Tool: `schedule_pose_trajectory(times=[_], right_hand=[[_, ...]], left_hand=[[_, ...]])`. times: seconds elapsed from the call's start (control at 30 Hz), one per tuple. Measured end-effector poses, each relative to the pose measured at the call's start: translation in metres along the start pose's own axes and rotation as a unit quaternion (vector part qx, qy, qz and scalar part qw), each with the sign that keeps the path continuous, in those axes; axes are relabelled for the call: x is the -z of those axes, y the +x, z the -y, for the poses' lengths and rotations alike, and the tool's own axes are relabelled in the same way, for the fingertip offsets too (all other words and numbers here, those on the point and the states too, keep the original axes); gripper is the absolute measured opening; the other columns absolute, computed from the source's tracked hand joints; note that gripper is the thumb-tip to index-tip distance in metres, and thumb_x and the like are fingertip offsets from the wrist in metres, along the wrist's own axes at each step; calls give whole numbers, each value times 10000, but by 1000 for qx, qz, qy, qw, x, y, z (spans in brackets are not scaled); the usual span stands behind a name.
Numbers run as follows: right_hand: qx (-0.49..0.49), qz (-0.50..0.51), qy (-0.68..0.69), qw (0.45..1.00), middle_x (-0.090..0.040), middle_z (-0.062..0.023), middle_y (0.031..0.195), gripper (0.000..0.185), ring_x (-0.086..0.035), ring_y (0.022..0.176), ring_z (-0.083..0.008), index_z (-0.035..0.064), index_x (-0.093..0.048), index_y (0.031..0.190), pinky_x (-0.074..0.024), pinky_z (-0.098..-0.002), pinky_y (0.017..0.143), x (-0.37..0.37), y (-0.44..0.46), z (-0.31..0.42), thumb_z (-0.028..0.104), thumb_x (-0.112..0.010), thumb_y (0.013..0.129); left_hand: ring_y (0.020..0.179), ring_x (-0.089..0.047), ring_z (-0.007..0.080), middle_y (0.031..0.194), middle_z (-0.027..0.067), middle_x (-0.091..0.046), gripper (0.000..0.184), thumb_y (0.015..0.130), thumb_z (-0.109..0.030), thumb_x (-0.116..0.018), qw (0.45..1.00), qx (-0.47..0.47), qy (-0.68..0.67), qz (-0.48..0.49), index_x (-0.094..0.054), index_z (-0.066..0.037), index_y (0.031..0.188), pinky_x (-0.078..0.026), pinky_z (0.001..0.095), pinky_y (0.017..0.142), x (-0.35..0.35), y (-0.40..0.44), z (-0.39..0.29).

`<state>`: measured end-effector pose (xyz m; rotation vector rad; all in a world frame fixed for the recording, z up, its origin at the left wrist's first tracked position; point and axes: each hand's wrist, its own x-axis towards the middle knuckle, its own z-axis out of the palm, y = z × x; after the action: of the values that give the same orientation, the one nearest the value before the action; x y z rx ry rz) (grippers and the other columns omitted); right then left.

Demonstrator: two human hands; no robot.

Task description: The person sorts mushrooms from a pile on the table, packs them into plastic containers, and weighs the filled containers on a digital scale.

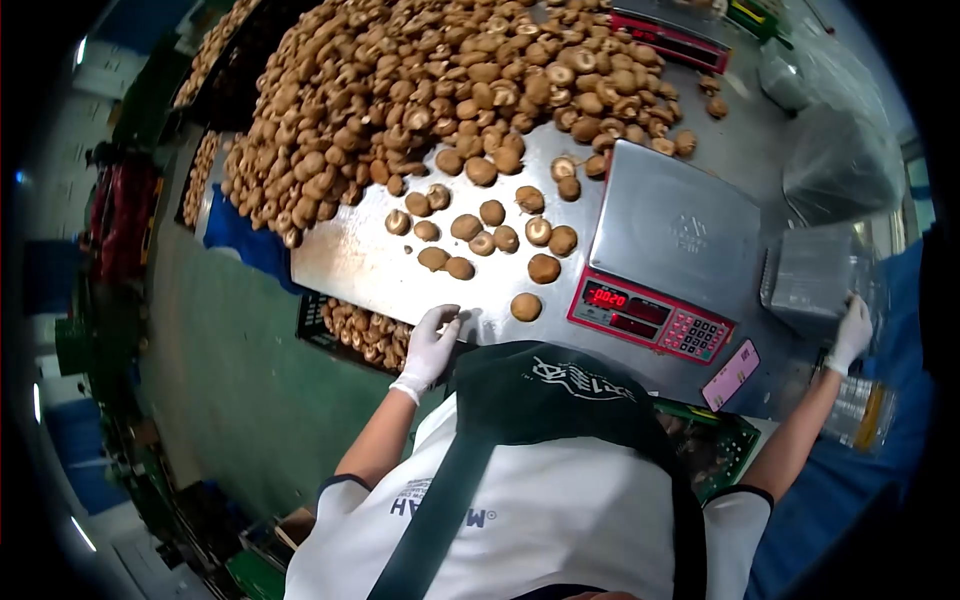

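Note:
My left hand (432,345), in a white glove, is at the near edge of the metal table, its fingers loosely apart and nothing in them. Several loose shiitake mushrooms (466,228) lie on the table beyond it. Far to the right, my gloved right hand (852,335) has its fingers closed at the near corner of a stack of clear plastic trays (815,275); its fingertips are partly hard to make out. Between the hands stands a weighing scale (675,215) with a bare steel plate and a red display reading -0.020.
A large mushroom heap (400,100) covers the back of the table (350,250). A pink phone (731,375) lies near the scale. Clear plastic bags (840,150) stand back right. A crate of mushrooms (365,335) sits below the left edge. Another red scale (670,42) is behind.

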<state>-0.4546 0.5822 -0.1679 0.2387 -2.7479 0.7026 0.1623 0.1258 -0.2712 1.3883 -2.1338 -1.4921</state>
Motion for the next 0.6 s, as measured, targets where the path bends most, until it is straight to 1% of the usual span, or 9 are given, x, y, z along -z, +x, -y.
schedule_pose_trajectory(times=[0.03,0.07,0.13,0.3,0.33,0.4,0.47,0.5,0.6], right_hand=[[174,-102,-97,975,-727,-113,1046,309,-667,986,-269,71,-730,1085,-491,-325,859,9,0,-8,256,-499,994],[37,-142,12,989,-732,-91,1056,289,-674,962,-233,59,-723,1095,-492,-301,841,28,-17,32,251,-528,1001],[27,-225,47,973,-734,-81,1072,310,-680,905,-190,9,-699,1115,-505,-301,819,47,-46,78,265,-567,999],[222,-108,103,964,-723,-108,991,157,-661,935,-217,-3,-710,1029,-498,-335,867,-11,-163,150,102,-636,939],[253,-65,84,962,-717,-106,961,108,-656,937,-234,9,-712,988,-491,-347,886,-22,-185,167,48,-652,908],[304,48,61,949,-705,-111,945,97,-648,941,-250,21,-710,950,-479,-356,903,-34,-216,196,21,-676,859],[335,80,36,938,-699,-120,957,105,-643,954,-273,26,-703,925,-471,-380,913,-44,-233,200,9,-690,822],[332,97,49,937,-695,-126,1012,185,-633,991,-286,11,-686,987,-463,-402,942,-40,-237,214,1,-688,803],[302,44,129,943,-680,-140,1084,301,-621,1036,-309,-8,-652,1083,-448,-416,977,-28,-256,263,-32,-662,783]], left_hand=[[1033,-639,232,1109,129,-662,274,946,-139,-616,1000,-22,9,-6,-606,-24,1194,-502,334,903,-1,4,-1],[1028,-637,241,1107,134,-657,273,941,-133,-617,999,-43,18,-12,-607,-24,1192,-500,336,908,-2,8,-1],[1005,-637,256,1072,144,-637,243,934,-120,-620,997,-70,2,-31,-614,-23,1156,-501,343,903,1,16,-14],[948,-636,285,1024,150,-621,216,922,-97,-618,988,-155,-7,-17,-612,-26,1126,-507,352,854,-5,54,-32],[940,-628,323,1033,153,-621,257,886,-133,-658,982,-187,26,18,-615,-36,1120,-504,386,860,-12,63,-32],[1107,-574,319,1130,128,-617,397,839,-179,-711,944,-246,144,167,-597,-68,1202,-465,391,954,-21,74,-59],[1169,-528,341,1187,130,-590,520,796,-217,-742,884,-293,252,262,-554,-106,1267,-441,423,984,-48,82,-50],[1194,-518,337,1205,133,-575,576,779,-204,-758,865,-267,286,315,-525,-129,1300,-450,421,984,-56,85,-50],[1169,-534,351,1201,146,-572,594,773,-188,-768,884,-250,202,340,-517,-136,1309,-452,413,986,-57,98,-41]])
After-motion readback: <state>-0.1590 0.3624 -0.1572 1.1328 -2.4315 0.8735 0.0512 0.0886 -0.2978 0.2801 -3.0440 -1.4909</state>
